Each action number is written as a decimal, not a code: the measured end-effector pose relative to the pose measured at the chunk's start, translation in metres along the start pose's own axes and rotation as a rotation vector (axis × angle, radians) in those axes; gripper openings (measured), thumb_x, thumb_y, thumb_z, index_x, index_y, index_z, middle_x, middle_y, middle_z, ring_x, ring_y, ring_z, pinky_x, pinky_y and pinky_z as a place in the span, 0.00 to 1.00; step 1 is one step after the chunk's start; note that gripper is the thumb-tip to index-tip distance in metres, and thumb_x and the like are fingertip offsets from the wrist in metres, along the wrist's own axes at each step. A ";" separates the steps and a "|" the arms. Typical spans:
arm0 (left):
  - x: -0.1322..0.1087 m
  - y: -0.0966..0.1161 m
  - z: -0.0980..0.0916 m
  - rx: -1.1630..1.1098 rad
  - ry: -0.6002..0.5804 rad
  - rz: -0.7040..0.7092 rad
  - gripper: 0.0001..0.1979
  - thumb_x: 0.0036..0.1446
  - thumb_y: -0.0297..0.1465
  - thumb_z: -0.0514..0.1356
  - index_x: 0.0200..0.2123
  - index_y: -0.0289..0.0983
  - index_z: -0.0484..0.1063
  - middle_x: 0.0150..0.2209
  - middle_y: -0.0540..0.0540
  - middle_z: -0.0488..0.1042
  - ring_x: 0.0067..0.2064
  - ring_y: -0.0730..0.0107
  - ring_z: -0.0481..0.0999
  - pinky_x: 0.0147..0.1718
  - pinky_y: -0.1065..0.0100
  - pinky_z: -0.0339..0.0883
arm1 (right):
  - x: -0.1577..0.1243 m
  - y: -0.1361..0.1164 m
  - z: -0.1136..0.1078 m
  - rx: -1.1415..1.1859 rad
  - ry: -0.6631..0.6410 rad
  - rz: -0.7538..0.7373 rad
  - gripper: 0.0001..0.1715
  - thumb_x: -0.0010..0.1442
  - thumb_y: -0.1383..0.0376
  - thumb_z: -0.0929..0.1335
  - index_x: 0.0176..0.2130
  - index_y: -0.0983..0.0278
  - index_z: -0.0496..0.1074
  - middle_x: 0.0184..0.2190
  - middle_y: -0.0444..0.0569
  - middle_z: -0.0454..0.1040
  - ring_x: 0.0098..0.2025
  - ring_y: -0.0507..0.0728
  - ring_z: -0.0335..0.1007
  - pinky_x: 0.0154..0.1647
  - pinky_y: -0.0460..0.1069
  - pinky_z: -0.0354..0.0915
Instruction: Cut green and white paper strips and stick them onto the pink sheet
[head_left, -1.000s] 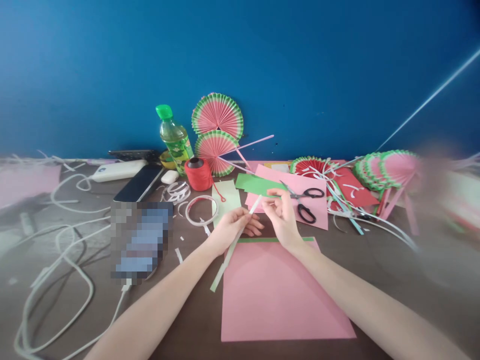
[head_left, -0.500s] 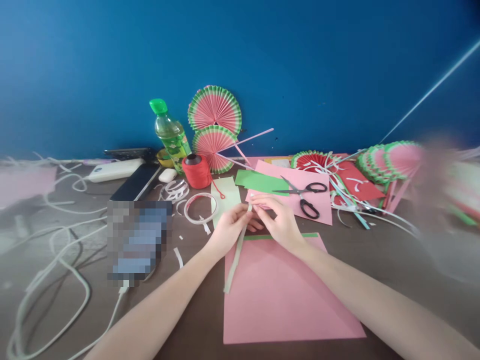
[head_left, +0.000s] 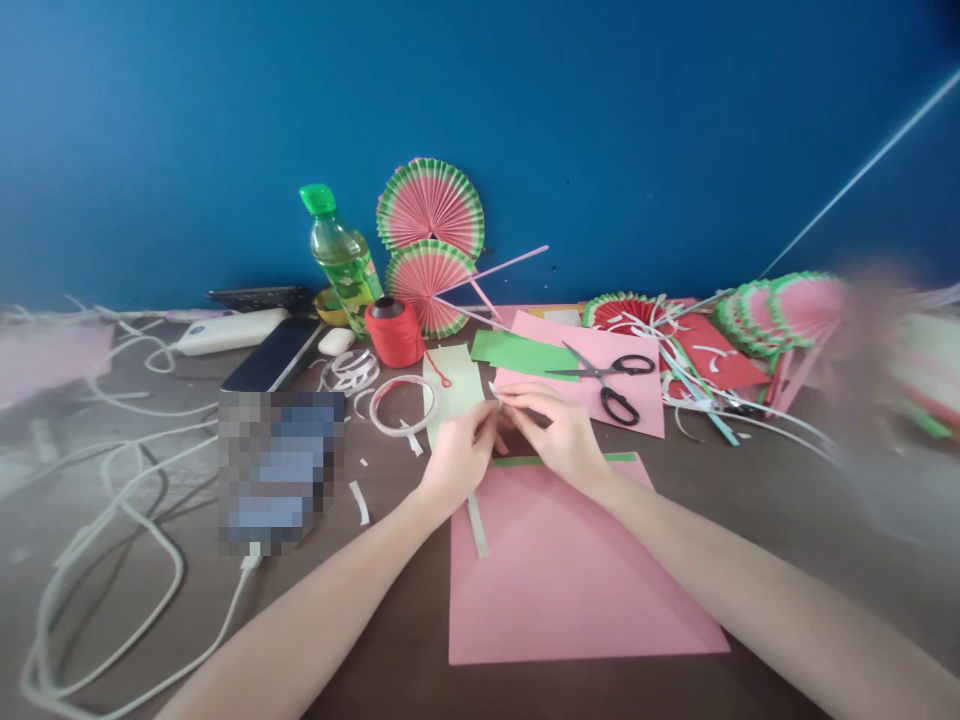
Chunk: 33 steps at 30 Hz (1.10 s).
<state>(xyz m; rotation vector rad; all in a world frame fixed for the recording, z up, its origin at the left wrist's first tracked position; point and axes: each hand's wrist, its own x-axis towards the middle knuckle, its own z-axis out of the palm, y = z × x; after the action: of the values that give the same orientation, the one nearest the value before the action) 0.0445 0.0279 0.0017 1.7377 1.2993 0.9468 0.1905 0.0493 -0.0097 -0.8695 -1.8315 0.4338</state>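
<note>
Above the far edge of a pink paper sheet [head_left: 585, 580], my two hands meet fingertip to fingertip. My left hand [head_left: 459, 452] pinches a narrow pale strip of tape [head_left: 478, 528], whose loose end hangs over the sheet's left side. My right hand [head_left: 553, 432] is closed at the strip's upper end, with a small white tip showing at its fingers; the exact grip is hidden. A green band [head_left: 621, 458] runs along the sheet's far edge. Black-handled scissors [head_left: 619, 405] lie just beyond my right hand, partly on another pink paper [head_left: 646, 410].
Left of my hands lie a tape roll [head_left: 402, 431], a red thread spool [head_left: 397, 342] and a phone [head_left: 285, 470] with a cable [head_left: 176, 560]. Behind stand a bottle [head_left: 341, 250] and pleated paper fans [head_left: 431, 205]. Green paper [head_left: 517, 352], pale green paper [head_left: 450, 378] and white scraps surround them.
The strip's loose end has swung right and now hangs shorter below my left hand. My left hand has turned over the strip, and a white tip now shows at the fingertips.
</note>
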 end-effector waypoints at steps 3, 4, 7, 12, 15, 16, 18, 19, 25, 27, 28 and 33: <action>-0.001 0.004 -0.001 0.110 0.018 0.048 0.12 0.57 0.26 0.48 0.35 0.37 0.71 0.18 0.53 0.68 0.22 0.75 0.69 0.27 0.74 0.62 | -0.001 0.000 0.000 -0.020 0.001 -0.028 0.10 0.58 0.69 0.63 0.35 0.62 0.74 0.39 0.50 0.76 0.42 0.55 0.72 0.44 0.52 0.69; -0.001 0.005 -0.001 0.134 0.020 0.055 0.12 0.57 0.26 0.48 0.35 0.37 0.71 0.18 0.54 0.68 0.22 0.75 0.69 0.27 0.74 0.61 | -0.002 -0.001 0.000 -0.027 0.000 -0.039 0.10 0.58 0.69 0.63 0.36 0.62 0.74 0.39 0.50 0.76 0.42 0.55 0.72 0.44 0.52 0.69; -0.002 0.006 0.000 0.177 0.023 0.063 0.12 0.57 0.25 0.47 0.35 0.36 0.70 0.17 0.54 0.67 0.21 0.75 0.68 0.26 0.74 0.61 | -0.002 -0.001 0.000 -0.050 -0.006 -0.063 0.10 0.58 0.69 0.63 0.36 0.62 0.74 0.39 0.51 0.76 0.41 0.55 0.72 0.44 0.52 0.70; -0.003 0.008 0.000 0.210 0.028 0.081 0.12 0.56 0.23 0.47 0.32 0.36 0.70 0.16 0.54 0.65 0.21 0.75 0.67 0.26 0.74 0.60 | -0.003 -0.002 -0.001 -0.073 -0.012 -0.070 0.09 0.58 0.70 0.63 0.35 0.63 0.74 0.38 0.51 0.76 0.41 0.55 0.73 0.44 0.52 0.70; -0.003 0.009 0.000 0.220 0.038 0.080 0.12 0.55 0.23 0.47 0.32 0.36 0.70 0.16 0.54 0.65 0.20 0.76 0.66 0.25 0.74 0.60 | -0.002 -0.003 -0.001 -0.064 -0.012 -0.065 0.10 0.57 0.71 0.63 0.34 0.63 0.73 0.37 0.51 0.76 0.40 0.55 0.73 0.43 0.52 0.70; -0.003 0.008 0.001 0.219 0.040 0.077 0.11 0.55 0.23 0.48 0.32 0.36 0.70 0.16 0.54 0.65 0.20 0.76 0.66 0.25 0.74 0.60 | -0.002 -0.002 -0.001 -0.060 -0.013 -0.063 0.10 0.57 0.71 0.63 0.34 0.63 0.73 0.37 0.50 0.76 0.40 0.55 0.73 0.43 0.52 0.70; -0.003 0.007 0.001 0.209 0.038 0.068 0.11 0.56 0.23 0.47 0.33 0.35 0.70 0.16 0.54 0.65 0.20 0.76 0.66 0.25 0.74 0.59 | -0.002 -0.002 -0.001 -0.054 -0.016 -0.058 0.10 0.56 0.71 0.63 0.34 0.63 0.73 0.37 0.51 0.76 0.40 0.55 0.73 0.43 0.52 0.70; -0.003 0.007 0.001 0.202 0.033 0.064 0.11 0.56 0.24 0.47 0.34 0.35 0.70 0.16 0.54 0.65 0.20 0.76 0.65 0.25 0.75 0.59 | -0.002 -0.002 -0.001 -0.053 -0.016 -0.056 0.10 0.56 0.71 0.63 0.34 0.63 0.73 0.37 0.51 0.76 0.40 0.55 0.73 0.43 0.52 0.70; -0.003 0.006 0.000 0.198 0.019 0.079 0.13 0.57 0.24 0.47 0.34 0.36 0.70 0.17 0.54 0.66 0.21 0.76 0.67 0.26 0.74 0.60 | -0.002 -0.002 -0.002 -0.027 -0.020 -0.051 0.09 0.57 0.70 0.63 0.34 0.65 0.74 0.37 0.53 0.77 0.41 0.56 0.73 0.44 0.51 0.69; -0.003 0.007 0.000 0.208 0.018 0.083 0.13 0.57 0.24 0.47 0.34 0.36 0.70 0.17 0.54 0.66 0.21 0.75 0.68 0.27 0.74 0.60 | -0.002 -0.003 -0.002 -0.025 -0.022 -0.050 0.09 0.57 0.70 0.63 0.34 0.65 0.74 0.37 0.53 0.77 0.41 0.56 0.73 0.44 0.52 0.69; -0.003 0.007 0.000 0.213 0.015 0.082 0.12 0.57 0.24 0.47 0.33 0.36 0.70 0.17 0.54 0.67 0.22 0.75 0.68 0.27 0.73 0.60 | -0.002 -0.003 -0.002 -0.028 -0.023 -0.049 0.10 0.57 0.70 0.63 0.34 0.64 0.74 0.37 0.53 0.77 0.41 0.56 0.73 0.44 0.52 0.69; -0.003 0.008 0.000 0.233 0.004 0.082 0.12 0.56 0.25 0.47 0.34 0.36 0.70 0.17 0.53 0.67 0.22 0.73 0.68 0.27 0.72 0.60 | -0.003 -0.003 -0.001 -0.060 -0.016 -0.045 0.11 0.56 0.70 0.63 0.34 0.62 0.74 0.37 0.50 0.77 0.40 0.56 0.73 0.43 0.53 0.70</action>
<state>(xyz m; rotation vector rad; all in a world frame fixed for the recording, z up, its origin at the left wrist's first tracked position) 0.0475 0.0236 0.0081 1.9807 1.3954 0.8730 0.1910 0.0451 -0.0094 -0.8660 -1.8834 0.3594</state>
